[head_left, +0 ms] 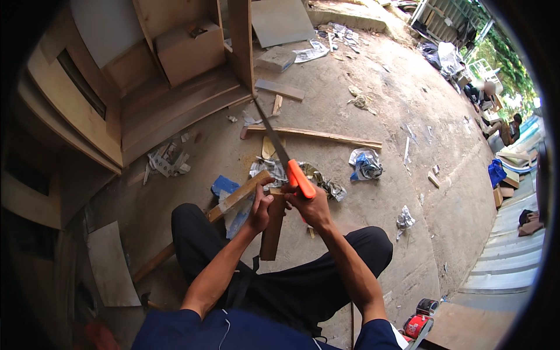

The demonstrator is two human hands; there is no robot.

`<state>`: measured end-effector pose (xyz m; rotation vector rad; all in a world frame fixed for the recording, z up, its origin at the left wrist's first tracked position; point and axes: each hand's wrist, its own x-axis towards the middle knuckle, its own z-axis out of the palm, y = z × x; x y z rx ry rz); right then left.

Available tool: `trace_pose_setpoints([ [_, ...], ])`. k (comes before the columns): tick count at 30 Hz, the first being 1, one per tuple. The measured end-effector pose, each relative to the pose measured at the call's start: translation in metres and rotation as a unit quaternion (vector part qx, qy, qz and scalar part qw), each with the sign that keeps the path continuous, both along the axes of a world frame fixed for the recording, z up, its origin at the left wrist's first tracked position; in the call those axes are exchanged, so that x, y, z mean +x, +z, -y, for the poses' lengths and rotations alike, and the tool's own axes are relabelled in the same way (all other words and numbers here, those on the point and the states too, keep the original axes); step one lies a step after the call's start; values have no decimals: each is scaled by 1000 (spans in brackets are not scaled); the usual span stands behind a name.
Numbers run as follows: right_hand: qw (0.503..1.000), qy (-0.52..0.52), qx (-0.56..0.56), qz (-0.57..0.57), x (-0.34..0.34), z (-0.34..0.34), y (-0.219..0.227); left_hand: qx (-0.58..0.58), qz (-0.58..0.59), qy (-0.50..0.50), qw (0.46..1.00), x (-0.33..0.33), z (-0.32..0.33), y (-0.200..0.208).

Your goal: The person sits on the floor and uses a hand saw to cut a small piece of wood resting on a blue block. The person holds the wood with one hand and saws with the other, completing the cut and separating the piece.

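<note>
at frame centre the right hand (pixel 313 205) is clenched round the orange-handled hand saw (pixel 284 157), while the left hand (pixel 261 205) grips a short brown wooden board (pixel 272 230) propped over a long timber strip (pixel 233 199). fingers close to the blade; a slip could cut them.

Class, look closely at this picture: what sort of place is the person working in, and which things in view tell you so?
Probably an open-air carpentry yard or informal woodworking site. An unfinished wooden cabinet stands on bare concrete, timber offcuts and crumpled paper litter the ground, and the right hand grips an orange-handled handsaw over a small wooden block.
</note>
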<state>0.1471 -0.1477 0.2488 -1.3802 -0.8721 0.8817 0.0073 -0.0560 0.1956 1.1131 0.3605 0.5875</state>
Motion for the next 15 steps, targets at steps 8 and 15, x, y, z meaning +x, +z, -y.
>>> trace_pose_setpoints([
  [8, 994, 33, -63, -87, 10, 11, 1, 85, -55, -86, 991, -4, -10, -6],
  [15, 995, 55, -29, 75, 19, 19, -11, 90, -116, -99, 984, 9, -4, 0],
])
